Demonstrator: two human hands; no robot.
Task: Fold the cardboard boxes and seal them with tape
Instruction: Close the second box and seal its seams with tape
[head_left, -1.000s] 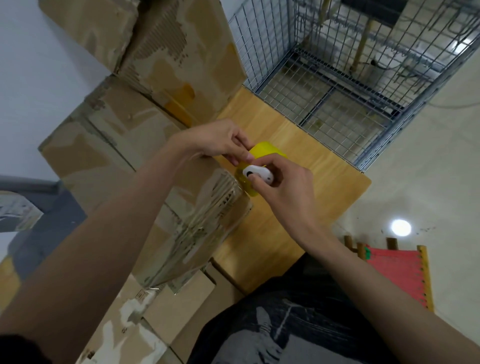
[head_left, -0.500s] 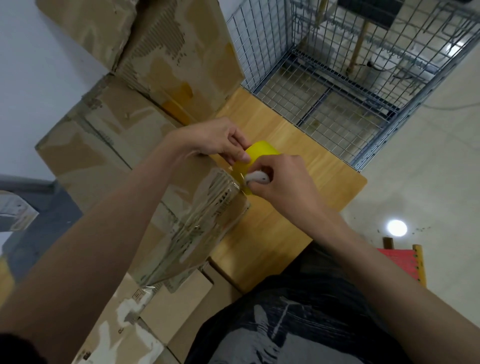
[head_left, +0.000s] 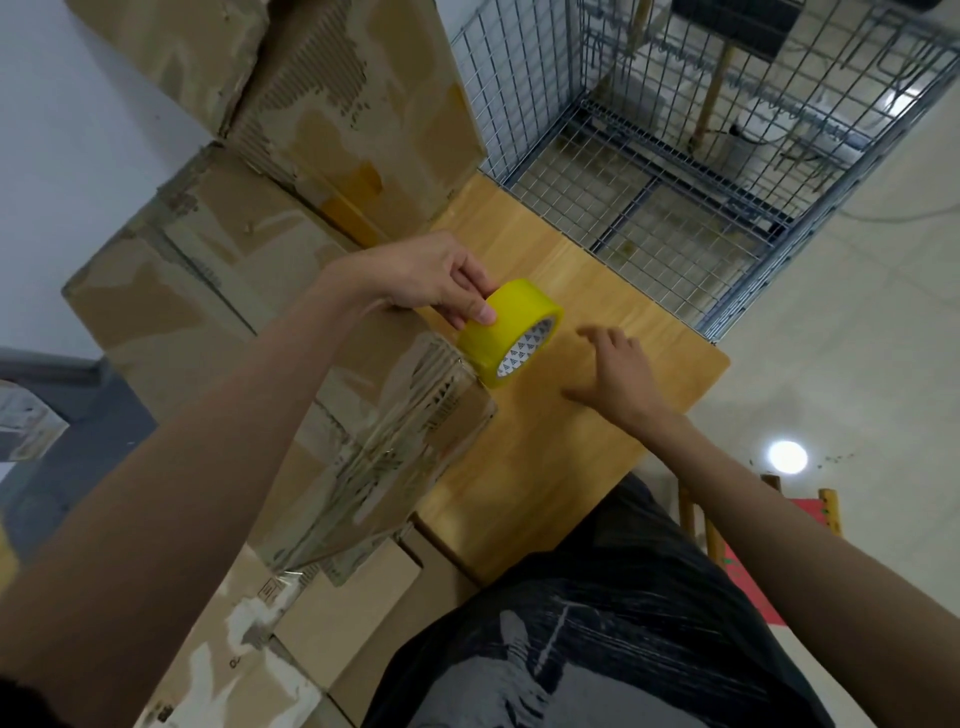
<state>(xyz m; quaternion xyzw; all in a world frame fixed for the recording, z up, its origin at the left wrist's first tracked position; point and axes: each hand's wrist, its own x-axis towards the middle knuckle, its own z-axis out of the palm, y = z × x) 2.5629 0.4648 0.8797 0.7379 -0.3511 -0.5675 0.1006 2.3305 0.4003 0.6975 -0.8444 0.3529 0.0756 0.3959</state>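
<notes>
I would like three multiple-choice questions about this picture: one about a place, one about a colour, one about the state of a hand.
1. Where is the tape roll?
A. inside the wire cage
B. at the taped corner of the cardboard box, over the wooden table
C. on the floor

2. What colour is the roll?
A. yellow
B. red
C. blue

3. What is the right hand doing?
A. gripping the roll
B. hovering open, holding nothing
C. holding a knife

Key: 1 B, the roll meets the cardboard box above the wooden table. 2 A, its outside is yellow. 3 B, its fingers are spread; only the left hand pinches the roll.
</notes>
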